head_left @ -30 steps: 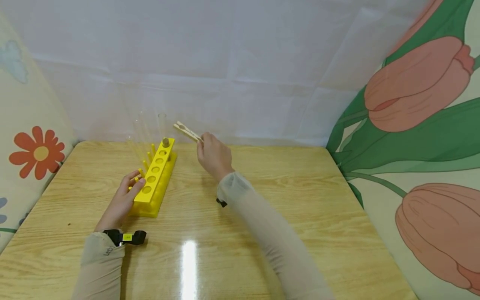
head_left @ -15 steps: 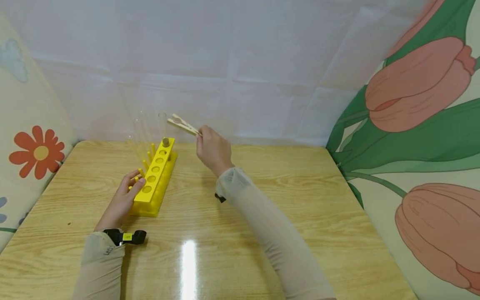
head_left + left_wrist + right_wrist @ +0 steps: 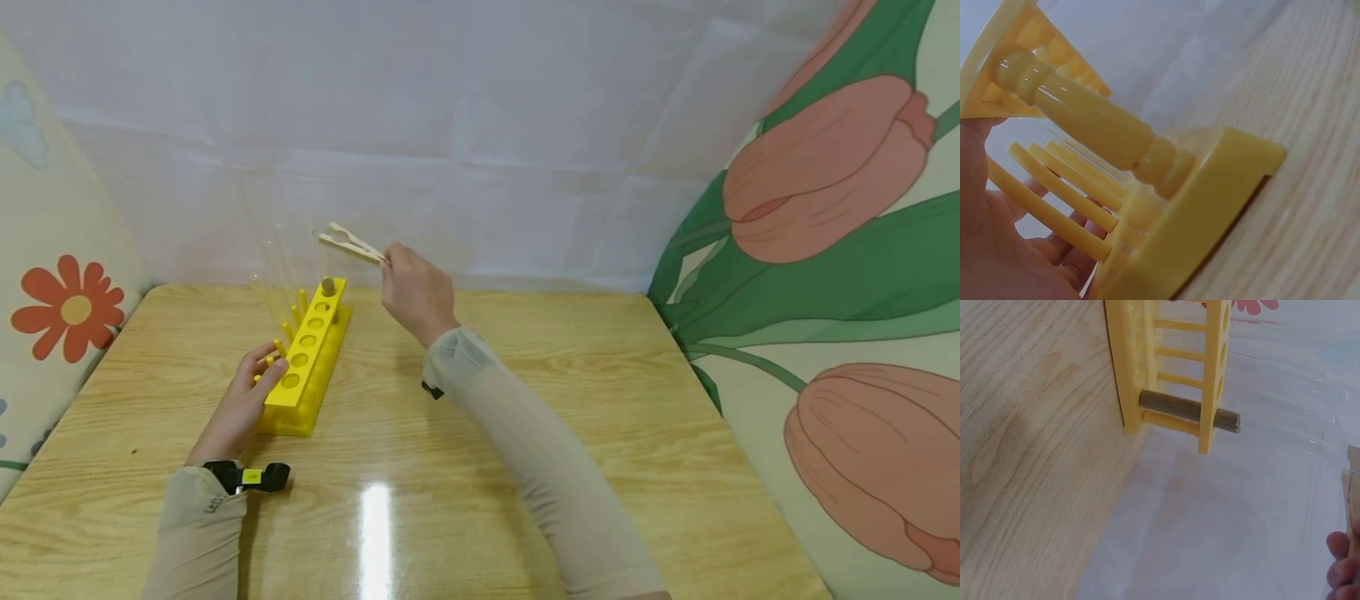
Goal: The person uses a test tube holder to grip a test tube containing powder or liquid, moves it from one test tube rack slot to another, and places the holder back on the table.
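A yellow test tube rack [image 3: 307,342] stands on the table at the left. My left hand [image 3: 243,396] grips its near end, thumb at the top plate and fingers among the pegs [image 3: 1066,212]. In my right hand [image 3: 420,292] is a wooden test tube clamp [image 3: 348,243], held by its rear end above the rack's far end. The clamp's spread front lies beside the mouth of a clear, upturned test tube; whether they touch I cannot tell. The right wrist view has the clamp [image 3: 1352,481] at its edge. A dark brown rod [image 3: 1169,406] stands in the rack's farthest hole.
Several faint clear test tubes [image 3: 281,250] rise along the rack's left side. The wood-grain table [image 3: 525,417] ends at a white cloth backdrop [image 3: 487,167]. Flower-patterned cloths hang at the left [image 3: 71,308] and right [image 3: 825,183].
My right hand has moved left and slightly up, bringing the clamp to the far test tube's mouth. The clamp's front has spread wider. My left hand stays on the rack.
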`<state>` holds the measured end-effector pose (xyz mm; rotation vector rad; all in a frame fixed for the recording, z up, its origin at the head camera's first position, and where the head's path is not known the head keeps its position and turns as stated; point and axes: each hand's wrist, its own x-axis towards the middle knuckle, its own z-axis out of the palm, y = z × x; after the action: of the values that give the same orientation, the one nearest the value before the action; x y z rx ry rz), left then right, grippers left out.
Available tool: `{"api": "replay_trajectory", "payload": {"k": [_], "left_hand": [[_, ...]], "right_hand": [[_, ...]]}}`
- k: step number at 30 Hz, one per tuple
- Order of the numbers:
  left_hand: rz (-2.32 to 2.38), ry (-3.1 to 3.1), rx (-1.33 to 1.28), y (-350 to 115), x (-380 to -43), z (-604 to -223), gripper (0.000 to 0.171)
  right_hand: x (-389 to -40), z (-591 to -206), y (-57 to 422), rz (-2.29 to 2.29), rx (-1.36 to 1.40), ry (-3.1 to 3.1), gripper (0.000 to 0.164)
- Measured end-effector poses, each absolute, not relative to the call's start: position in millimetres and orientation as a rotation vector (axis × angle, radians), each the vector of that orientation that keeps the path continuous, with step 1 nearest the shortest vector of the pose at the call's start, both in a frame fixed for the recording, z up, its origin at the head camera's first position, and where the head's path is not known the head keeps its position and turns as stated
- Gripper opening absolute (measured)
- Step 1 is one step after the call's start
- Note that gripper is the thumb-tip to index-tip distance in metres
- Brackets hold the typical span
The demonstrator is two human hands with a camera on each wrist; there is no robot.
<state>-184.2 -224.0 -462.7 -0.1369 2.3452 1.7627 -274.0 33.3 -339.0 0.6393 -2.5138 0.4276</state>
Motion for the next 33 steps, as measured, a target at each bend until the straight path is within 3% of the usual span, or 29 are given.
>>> {"api": "replay_trajectory", "payload": {"k": [33], "left_hand": [[1.771, 2.352, -0.123, -224, -185, -465, 0.084]], "right_hand": [[-282, -324, 13, 0.273, 0.645, -2.524, 0.019]]}}
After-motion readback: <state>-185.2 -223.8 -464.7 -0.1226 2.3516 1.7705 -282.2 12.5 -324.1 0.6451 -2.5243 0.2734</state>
